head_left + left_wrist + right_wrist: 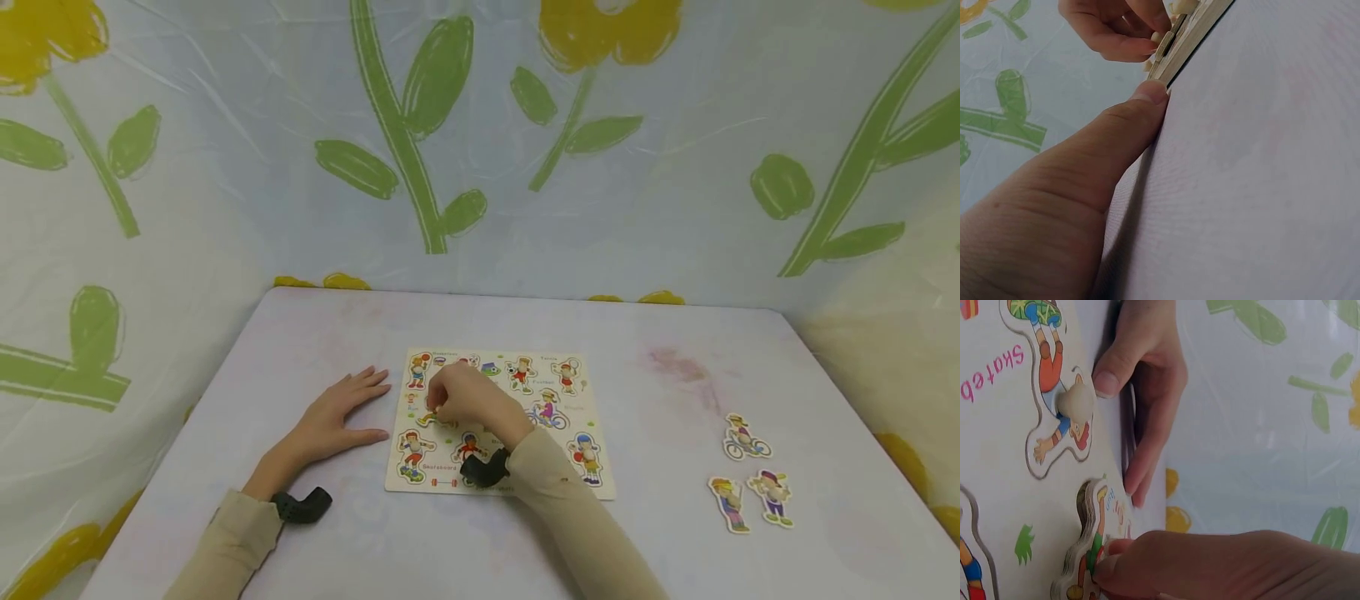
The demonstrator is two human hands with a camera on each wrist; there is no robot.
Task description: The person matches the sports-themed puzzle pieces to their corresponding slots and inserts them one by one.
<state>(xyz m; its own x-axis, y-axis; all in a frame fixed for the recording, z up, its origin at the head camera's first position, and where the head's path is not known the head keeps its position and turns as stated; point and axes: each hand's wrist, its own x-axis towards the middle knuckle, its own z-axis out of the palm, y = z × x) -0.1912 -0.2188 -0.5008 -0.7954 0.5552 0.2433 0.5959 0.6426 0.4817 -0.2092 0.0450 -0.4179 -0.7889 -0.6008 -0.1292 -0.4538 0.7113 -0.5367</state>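
A wooden knobbed puzzle board (pixel 393 479) printed with sports figures lies flat on the table. Over its left half, my right hand (pixel 468 396) pinches a runner puzzle piece (pixel 1088 550). In the right wrist view this piece sits slightly raised and askew over its cutout, beside the printed word "Run". My left hand (pixel 341 417) rests palm down on the table with fingers spread, left of the board. Its thumb (pixel 1150 92) is right at the board's edge. A skateboarder piece (pixel 1054 394) with a round knob lies in its cutout near that thumb.
Right of the board lie three loose pieces: a cyclist (pixel 746 437), a figure in an orange cap (pixel 729 504) and a baseball player (pixel 772 498). A flowered sheet (pixel 510 225) hangs behind the table (pixel 645 550). Each wrist wears a black camera.
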